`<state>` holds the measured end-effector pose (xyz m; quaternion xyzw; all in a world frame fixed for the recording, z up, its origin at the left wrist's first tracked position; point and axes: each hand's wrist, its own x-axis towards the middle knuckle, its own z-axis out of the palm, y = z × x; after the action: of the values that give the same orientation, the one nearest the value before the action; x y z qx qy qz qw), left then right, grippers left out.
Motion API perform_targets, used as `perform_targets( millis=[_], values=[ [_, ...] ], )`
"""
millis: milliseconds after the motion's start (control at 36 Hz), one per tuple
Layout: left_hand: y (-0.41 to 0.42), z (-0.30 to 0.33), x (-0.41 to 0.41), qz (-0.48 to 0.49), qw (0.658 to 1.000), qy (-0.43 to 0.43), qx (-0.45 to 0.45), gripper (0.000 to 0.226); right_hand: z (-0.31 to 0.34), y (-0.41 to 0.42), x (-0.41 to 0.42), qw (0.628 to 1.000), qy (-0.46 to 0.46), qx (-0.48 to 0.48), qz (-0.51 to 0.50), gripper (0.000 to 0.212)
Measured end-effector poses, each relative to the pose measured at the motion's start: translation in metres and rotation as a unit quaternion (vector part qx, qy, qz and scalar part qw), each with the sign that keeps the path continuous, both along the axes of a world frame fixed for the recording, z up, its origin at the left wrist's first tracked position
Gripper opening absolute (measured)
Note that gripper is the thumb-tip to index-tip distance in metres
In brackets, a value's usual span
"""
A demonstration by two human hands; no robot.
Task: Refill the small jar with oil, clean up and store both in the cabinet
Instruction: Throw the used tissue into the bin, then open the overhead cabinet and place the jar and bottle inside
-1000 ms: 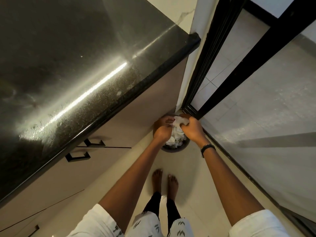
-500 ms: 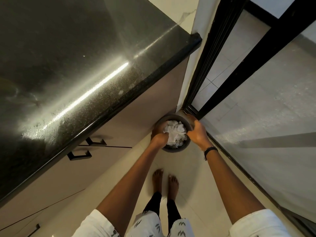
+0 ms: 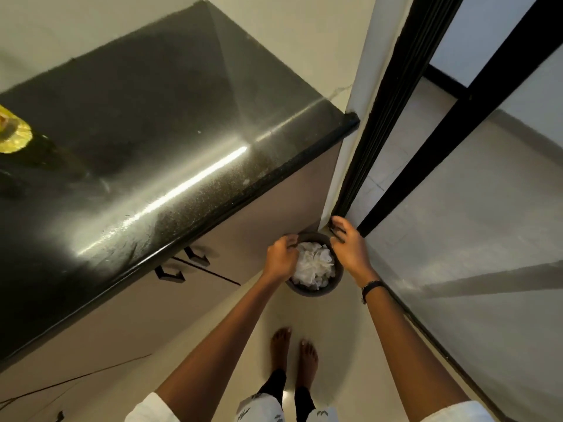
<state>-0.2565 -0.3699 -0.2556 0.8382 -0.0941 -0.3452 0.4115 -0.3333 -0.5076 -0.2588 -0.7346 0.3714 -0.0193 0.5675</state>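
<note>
Both hands now off the crumpled white tissue (image 3: 313, 264), which a second ago was being pressed down between them; lying now inside the small dark bin (image 3: 330, 289), filling most of its opening.

Nearest: white sleeves at bottom edge, both forearms reaching forward and down. Bare feet (image 3: 294, 351) standing on pale floor tile, just short of the bin.

Left hand (image 3: 281, 257) hovering at the bin's left rim, fingers (image 3: 289, 240) curling loosely inward, gripping nothing visible; whether touching the rim, cannot tell. Right hand (image 3: 347, 243) hovering over the bin's right rim, fingers spreading apart and fairly straight, gripping nothing, tips reaching toward the foot of the black door frame (image 3: 393, 95). Dark band (image 3: 373, 286) sitting on right wrist.

Bin standing on the floor in the corner, between the cabinet front (image 3: 213, 300) on the left and the door frame on the right. Black handles (image 3: 170, 274) showing on cabinet doors under the overhang.

Farther up: black speckled tabletop (image 3: 152, 132) running diagonally, catching a bright streak of light. Yellowish object (image 3: 12, 134) partly cropping at far left edge of tabletop, identity unclear. Jar and oil container not appearing anywhere in view. Frosted glass panel (image 3: 472, 239) filling the right side.
</note>
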Motion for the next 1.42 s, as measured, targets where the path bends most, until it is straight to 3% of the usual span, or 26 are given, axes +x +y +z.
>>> perform_targets(
  millis=[250,694,1000,1139,1306,1417],
  values=[
    [0.039,0.084,0.005,0.070,0.983,-0.135,-0.102,0.025,0.090,0.024,0.015,0.984,-0.134,-0.094,0.066,0.037],
    [0.158,0.278,0.057,0.171,0.894,-0.353,-0.215,0.024,0.288,0.131,0.106,0.891,-0.355,-0.189,0.210,0.037],
    [0.275,0.442,0.121,0.189,0.775,-0.575,-0.182,0.024,0.444,0.242,0.191,0.779,-0.519,-0.264,0.234,0.038],
    [0.316,0.497,0.150,0.146,0.715,-0.666,-0.156,0.025,0.502,0.279,0.229,0.730,-0.576,-0.300,0.213,0.042],
    [0.343,0.544,0.191,0.132,0.661,-0.735,-0.071,0.039,0.545,0.305,0.276,0.693,-0.596,-0.385,0.131,0.047],
    [0.346,0.567,0.213,0.104,0.585,-0.804,-0.028,0.047,0.559,0.309,0.304,0.680,-0.572,-0.449,0.097,0.054]
  ],
)
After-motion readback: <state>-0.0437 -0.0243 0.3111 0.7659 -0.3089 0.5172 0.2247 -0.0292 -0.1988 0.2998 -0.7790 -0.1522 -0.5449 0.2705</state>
